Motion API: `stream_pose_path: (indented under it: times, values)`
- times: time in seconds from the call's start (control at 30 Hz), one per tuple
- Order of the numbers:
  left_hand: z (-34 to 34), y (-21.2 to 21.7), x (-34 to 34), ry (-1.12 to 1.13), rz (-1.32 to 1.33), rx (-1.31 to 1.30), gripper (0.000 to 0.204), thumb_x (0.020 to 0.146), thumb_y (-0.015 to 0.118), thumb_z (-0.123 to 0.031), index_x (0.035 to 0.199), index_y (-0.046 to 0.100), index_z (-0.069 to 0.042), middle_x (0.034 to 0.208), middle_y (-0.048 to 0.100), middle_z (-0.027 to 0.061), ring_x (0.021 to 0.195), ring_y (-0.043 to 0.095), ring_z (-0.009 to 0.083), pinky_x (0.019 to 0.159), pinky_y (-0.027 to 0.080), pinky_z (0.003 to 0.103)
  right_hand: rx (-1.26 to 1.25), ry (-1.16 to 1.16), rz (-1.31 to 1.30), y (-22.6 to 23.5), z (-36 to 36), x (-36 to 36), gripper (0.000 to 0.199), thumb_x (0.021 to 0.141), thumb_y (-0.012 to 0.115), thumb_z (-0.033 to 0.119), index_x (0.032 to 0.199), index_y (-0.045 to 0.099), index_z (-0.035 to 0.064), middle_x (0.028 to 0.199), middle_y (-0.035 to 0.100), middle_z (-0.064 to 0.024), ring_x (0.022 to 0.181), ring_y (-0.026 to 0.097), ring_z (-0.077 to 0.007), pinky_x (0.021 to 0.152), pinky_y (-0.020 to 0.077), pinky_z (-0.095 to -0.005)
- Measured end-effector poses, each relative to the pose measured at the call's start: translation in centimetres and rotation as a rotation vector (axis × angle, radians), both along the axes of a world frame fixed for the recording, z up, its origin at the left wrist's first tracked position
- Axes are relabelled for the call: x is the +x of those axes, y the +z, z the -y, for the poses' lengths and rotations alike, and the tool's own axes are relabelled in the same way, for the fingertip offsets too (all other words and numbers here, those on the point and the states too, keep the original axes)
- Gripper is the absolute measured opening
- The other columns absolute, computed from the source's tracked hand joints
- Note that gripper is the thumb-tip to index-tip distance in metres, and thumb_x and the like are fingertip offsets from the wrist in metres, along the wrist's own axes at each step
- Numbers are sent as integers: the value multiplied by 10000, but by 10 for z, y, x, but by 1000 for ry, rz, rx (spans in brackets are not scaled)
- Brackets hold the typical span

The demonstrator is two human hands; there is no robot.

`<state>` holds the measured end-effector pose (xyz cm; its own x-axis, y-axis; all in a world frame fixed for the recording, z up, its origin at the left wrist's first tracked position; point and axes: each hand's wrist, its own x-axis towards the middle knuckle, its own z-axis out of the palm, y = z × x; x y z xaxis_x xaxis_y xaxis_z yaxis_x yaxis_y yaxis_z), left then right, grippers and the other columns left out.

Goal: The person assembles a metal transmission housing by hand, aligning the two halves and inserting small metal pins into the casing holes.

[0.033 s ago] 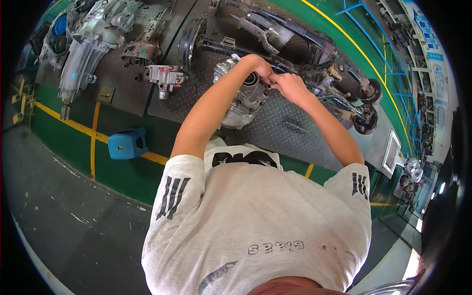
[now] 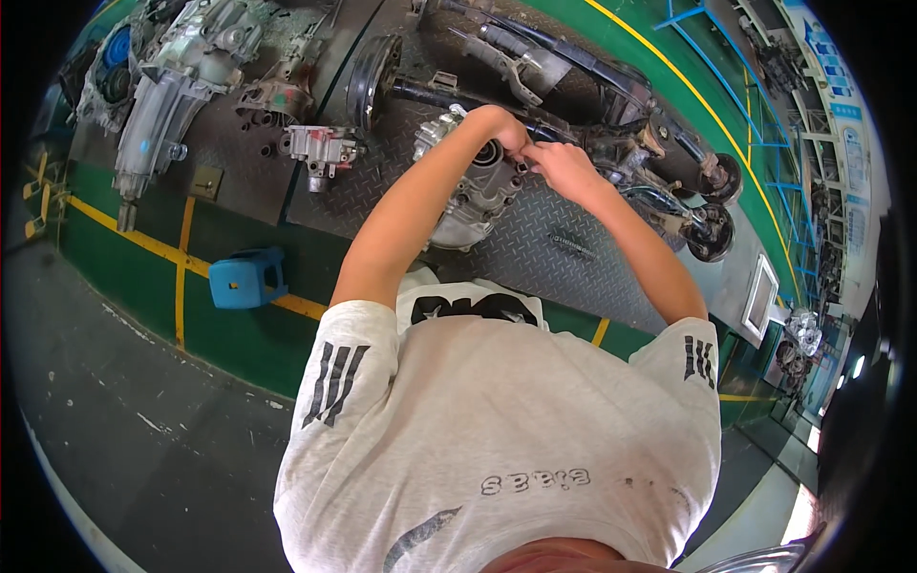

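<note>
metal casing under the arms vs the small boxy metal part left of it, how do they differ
Size: the metal casing is clearly larger than the small boxy part.
Shape: the casing bulges roundly at its near end; the boxy part is squarer.
View: the left forearm partly covers the casing, while the boxy part lies uncovered.
Shared: both are silvery metal.

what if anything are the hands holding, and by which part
It cannot be told: the left hand and right hand meet at the silver-grey, rounded metal housing, hiding anything pinched between them.
</note>
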<state>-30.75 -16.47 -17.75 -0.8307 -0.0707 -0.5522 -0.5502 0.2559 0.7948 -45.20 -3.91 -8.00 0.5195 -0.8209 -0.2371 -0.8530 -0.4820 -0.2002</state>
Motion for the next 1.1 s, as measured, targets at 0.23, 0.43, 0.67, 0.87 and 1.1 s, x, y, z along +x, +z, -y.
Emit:
stream_pose_path:
  times: [0.23, 0.43, 0.67, 0.87, 1.1]
  values:
    - [-18, 48, 2, 9, 18, -209, 436, 843, 655, -170, 1279, 662, -157, 1088, 716, 68, 943, 624, 227, 870, 470, 372, 34, 42, 5, 1, -2, 3, 297, 806, 678, 65, 1090, 709, 145, 899, 734, -104, 853, 720, -311, 726, 560, -437]
    - [-33, 54, 8, -82, 41, -332, 396, 910, 669, -312, 1206, 678, -49, 1161, 714, 153, 1054, 671, 312, 914, 491, 389, 344, -129, 79, -1, 2, -9, 294, 878, 735, 267, 889, 727, -26, 767, 702, -193, 753, 721, -336, 636, 588, -422]
    - [-105, 92, -30, 185, 362, -984, 331, 942, 620, -394, 1005, 735, -90, 1067, 716, 163, 948, 698, 380, 817, 548, 489, 494, -585, 804, 7, -72, -106, 392, 939, 667, 218, 1161, 637, -104, 984, 720, -179, 814, 724, -197, 562, 614, -334]
    - [-117, 59, -12, 344, -10, -960, 176, 808, 721, -92, 963, 699, -13, 955, 716, 176, 901, 686, 376, 814, 543, 442, 135, -640, 951, -85, -114, -116, 294, 902, 626, 166, 1139, 670, -2, 1053, 718, -194, 989, 688, -355, 887, 531, -419]
    - [-144, 81, -44, 352, 403, -1181, 443, 927, 632, -444, 1089, 739, -45, 959, 718, 221, 1000, 651, 397, 938, 465, 483, 129, -649, 1341, -144, -79, -33, 478, 819, 524, 20, 1290, 601, 17, 1188, 671, -230, 1102, 637, -404, 945, 500, -457]
